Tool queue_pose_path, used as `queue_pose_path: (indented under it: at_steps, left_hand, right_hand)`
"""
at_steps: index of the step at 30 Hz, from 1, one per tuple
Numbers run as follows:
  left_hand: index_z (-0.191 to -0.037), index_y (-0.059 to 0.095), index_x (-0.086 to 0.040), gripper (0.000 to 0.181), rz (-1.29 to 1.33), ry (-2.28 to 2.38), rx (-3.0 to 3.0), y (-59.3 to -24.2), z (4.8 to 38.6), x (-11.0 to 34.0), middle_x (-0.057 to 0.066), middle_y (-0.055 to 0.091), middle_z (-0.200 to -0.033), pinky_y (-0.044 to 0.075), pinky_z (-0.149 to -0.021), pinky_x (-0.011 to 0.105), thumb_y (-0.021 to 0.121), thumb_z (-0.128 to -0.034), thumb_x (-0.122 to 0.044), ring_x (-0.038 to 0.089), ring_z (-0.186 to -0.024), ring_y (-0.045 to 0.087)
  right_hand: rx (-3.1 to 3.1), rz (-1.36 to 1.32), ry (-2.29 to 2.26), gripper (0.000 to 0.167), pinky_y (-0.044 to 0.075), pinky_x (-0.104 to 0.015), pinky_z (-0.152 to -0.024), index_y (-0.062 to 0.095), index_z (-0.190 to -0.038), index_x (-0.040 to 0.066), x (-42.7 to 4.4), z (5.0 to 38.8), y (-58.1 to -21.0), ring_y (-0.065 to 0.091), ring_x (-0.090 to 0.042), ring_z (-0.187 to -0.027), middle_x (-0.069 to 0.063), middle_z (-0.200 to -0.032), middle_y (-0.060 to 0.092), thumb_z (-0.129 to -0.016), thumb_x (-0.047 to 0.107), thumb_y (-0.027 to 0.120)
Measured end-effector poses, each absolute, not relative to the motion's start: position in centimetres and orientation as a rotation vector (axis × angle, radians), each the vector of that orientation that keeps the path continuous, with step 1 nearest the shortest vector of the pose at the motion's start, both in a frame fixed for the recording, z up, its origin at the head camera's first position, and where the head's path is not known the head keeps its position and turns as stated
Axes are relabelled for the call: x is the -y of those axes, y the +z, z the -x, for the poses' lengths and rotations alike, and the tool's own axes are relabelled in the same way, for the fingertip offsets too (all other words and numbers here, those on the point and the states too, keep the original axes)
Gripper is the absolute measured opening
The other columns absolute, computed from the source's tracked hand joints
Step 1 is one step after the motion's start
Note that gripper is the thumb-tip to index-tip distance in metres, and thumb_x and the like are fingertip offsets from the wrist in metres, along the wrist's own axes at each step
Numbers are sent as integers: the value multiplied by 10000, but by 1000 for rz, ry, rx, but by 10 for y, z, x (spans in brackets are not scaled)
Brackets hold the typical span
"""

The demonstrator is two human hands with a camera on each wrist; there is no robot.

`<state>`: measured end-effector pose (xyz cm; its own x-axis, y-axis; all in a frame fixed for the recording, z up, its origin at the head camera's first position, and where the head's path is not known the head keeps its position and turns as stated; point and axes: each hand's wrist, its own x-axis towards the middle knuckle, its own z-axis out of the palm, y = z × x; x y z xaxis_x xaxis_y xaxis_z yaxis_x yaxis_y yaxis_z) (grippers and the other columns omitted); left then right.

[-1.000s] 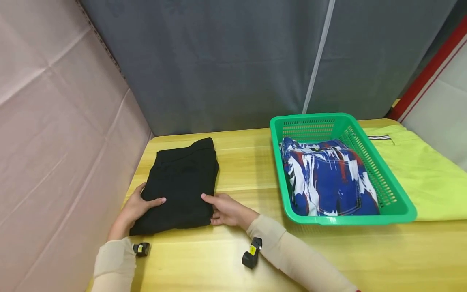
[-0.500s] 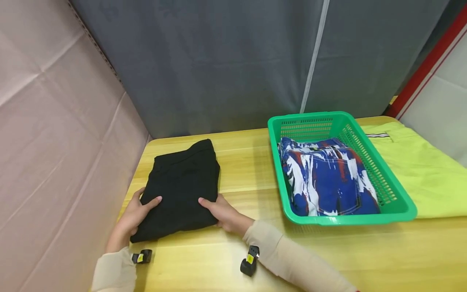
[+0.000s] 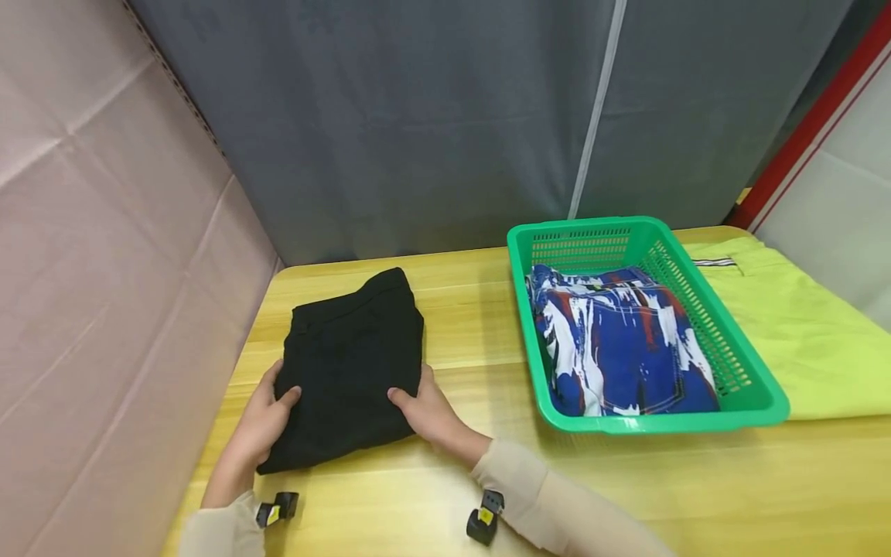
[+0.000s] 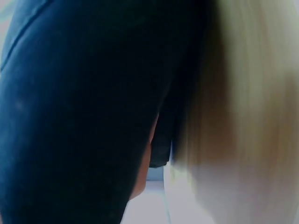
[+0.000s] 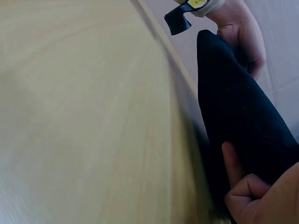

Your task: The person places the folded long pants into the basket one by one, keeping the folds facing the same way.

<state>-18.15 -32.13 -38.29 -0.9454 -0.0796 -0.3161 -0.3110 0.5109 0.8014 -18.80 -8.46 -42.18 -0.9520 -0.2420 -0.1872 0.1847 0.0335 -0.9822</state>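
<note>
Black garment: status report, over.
Left hand and right hand gripping opposite sides of black garment. Folded, near end seemingly raised. Green basket apart, to the right; nothing seen blocking either hand.

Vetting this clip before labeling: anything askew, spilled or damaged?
Nothing looks spilled or damaged. Only mild oddity: the folded black pants, held between the left hand and right hand, have a slanted top edge, the right corner reaching farther back than the left. The patterned pants lie folded in the green basket.
</note>
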Motion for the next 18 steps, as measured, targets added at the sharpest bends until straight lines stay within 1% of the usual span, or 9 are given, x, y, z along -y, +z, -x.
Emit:
queue_pose_path:
  at_steps: [3, 5, 7, 9, 13, 18]
  left_hand:
    - [-1532, -125, -46, 698, 319, 1416, -2520, -380, 178, 315, 274, -8, -1595, 235, -1142, 585, 355, -1027, -90, 453, -1424, 201]
    - [-1531, -137, -57, 704, 307, 1426, -2523, -377, 177, 311, 264, -25, -1599, 225, -1149, 583, 354, -1026, -80, 446, -1427, 201]
    - [-1531, -151, -74, 712, 292, 1442, -2522, -374, 175, 308, 246, -61, -1603, 207, -1158, 579, 345, -1021, -59, 438, -1436, 183]
    - [-1530, -162, -91, 723, 279, 1446, -2525, -371, 173, 304, 214, -116, -1606, 172, -1167, 579, 337, -1010, -35, 422, -1457, 117]
    - [-1531, -164, -104, 738, 260, 1486, -2522, -366, 169, 296, 156, -175, -1605, 143, -1170, 572, 318, -982, 1, 384, -1467, 45]
    - [-1538, -144, -114, 744, 262, 1543, -2522, -362, 163, 287, 110, -161, -1614, 151, -1172, 557, 310, -963, 16, 352, -1470, 60]
  right_hand:
    - [-2002, 90, -2030, 650, 376, -526, -1066, 230, -1457, -30, 81, 188, -418, 487, -371, -1266, -232, -1407, 446, -926, 111, 578]
    - [-1991, 98, -2039, 639, 371, -527, -1072, 232, -1462, -22, 78, 189, -416, 483, -369, -1271, -225, -1418, 438, -931, 94, 567]
    - [-1991, 98, -2031, 641, 361, -528, -1081, 226, -1470, -21, 75, 189, -414, 473, -366, -1282, -224, -1428, 432, -934, 92, 559]
    - [-1992, 93, -2018, 635, 355, -526, -1085, 227, -1468, -26, 72, 189, -412, 472, -365, -1282, -225, -1426, 433, -937, 94, 553]
    - [-2003, 97, -2002, 606, 361, -520, -1077, 258, -1448, -37, 66, 189, -408, 486, -359, -1258, -229, -1403, 448, -931, 86, 550]
    - [-2000, 113, -1994, 556, 390, -501, -1056, 302, -1432, -12, 58, 189, -405, 523, -333, -1220, -207, -1376, 477, -941, 96, 539]
